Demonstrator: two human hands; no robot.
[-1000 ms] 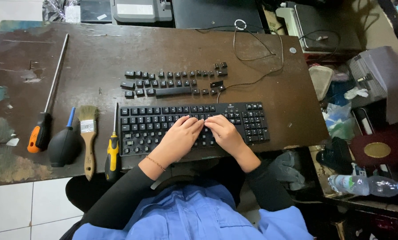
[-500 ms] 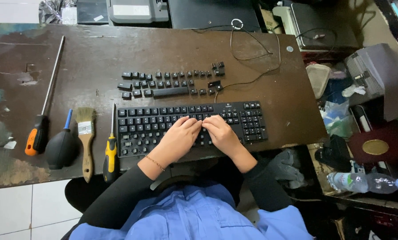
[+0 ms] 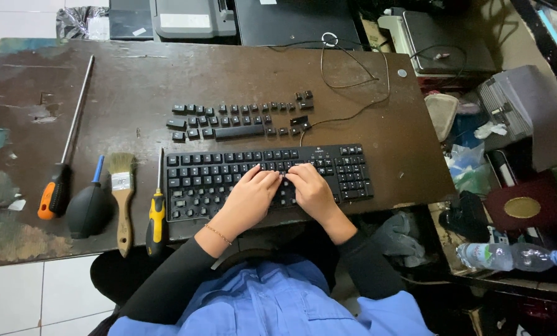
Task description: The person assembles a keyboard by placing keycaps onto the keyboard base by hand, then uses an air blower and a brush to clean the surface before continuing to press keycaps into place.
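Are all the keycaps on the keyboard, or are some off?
Some are off. Loose keycaps lie in rows on the table behind the keyboard, where both hands rest.

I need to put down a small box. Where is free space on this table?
Free: the far left of the table, beyond the loose keycaps, and the right end beside the keyboard. Crowded: the near left, with screwdrivers, blower and brush.

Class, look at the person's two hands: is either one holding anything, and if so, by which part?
Neither lifts anything. The left hand and right hand rest fingertips on the middle keys of the black rectangular plastic keyboard; whether they pinch a keycap cannot be told.
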